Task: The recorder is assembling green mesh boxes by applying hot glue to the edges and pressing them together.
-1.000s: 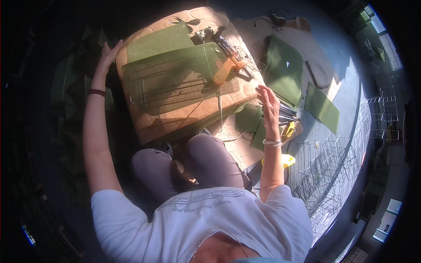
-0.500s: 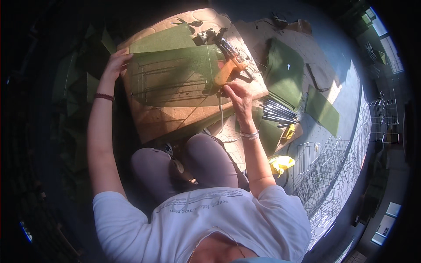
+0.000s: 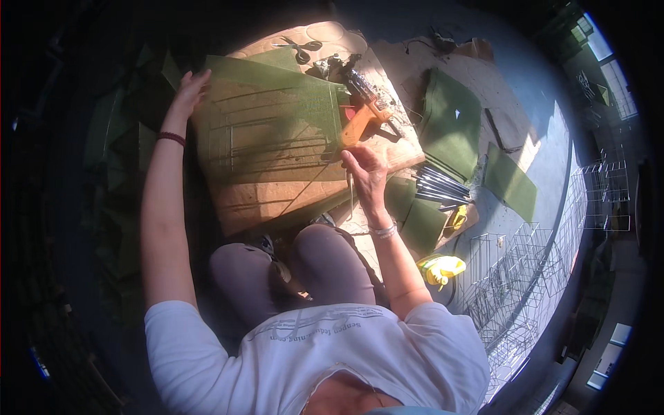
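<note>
A see-through green mesh sheet spreads over a brown board in front of me, with thin wire lines showing through it. At its far left edge is my left hand, fingers stretched out and touching or close to the edge. My right hand pinches the sheet's near right corner between thumb and fingers. Just beyond the right hand lies an orange-handled glue gun, its dark, messy nozzle end pointing away. Black scissors rest at the board's far side.
The board reaches almost to my knees. On the right are a stack of green sheets, a bundle of dark rods, a yellow cloth-like item and wire racks. Dark green sheets crowd the left.
The mesh sheet has come down flatter on the board, and its far left corner is farther away. The left hand's fingers have straightened; my right hand has come slightly nearer me.
</note>
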Demonstrator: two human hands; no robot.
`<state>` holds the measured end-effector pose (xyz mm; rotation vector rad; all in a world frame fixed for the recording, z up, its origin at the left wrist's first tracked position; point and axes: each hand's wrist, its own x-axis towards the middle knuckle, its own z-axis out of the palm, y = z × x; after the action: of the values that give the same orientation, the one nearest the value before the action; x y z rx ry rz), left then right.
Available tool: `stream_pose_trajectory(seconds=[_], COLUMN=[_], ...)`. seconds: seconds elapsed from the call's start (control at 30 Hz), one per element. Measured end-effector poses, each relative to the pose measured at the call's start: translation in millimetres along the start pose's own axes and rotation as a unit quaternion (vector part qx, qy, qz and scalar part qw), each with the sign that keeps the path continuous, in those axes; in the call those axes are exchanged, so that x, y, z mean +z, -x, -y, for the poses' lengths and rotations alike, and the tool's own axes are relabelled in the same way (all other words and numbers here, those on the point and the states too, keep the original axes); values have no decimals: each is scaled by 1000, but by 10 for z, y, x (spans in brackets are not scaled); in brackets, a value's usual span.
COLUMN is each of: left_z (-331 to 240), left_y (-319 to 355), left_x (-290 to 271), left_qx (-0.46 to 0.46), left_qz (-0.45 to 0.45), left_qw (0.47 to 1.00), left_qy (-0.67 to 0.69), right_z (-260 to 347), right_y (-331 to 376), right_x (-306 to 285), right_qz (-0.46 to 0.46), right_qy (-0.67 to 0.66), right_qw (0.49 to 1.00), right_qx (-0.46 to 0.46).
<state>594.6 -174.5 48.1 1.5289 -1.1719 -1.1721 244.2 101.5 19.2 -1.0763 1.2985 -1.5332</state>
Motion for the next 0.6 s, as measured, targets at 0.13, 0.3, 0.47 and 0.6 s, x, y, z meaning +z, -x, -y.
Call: stream_pose_trajectory(seconds=[0.13,0.3,0.47,0.6], left_z=[-71,115,167,422], left_y=[732,1447,1903,2273], left_x=[-113,-110,-235,-437], left_qx=[-47,-43,16,-11], left_qz=[43,104,139,108], left_qw=[998,987,982,990], left_qy=[2,112,126,94], right_z=[-73,-94,-191,-43], right_y=[-30,-86,10,274], right_x=[49,104,69,52], right_qz=[-27,3,48,62], right_qy=[35,-13,10,1], right_qw=[999,1000,997,998], right_qx=[-27,-1,-66,1])
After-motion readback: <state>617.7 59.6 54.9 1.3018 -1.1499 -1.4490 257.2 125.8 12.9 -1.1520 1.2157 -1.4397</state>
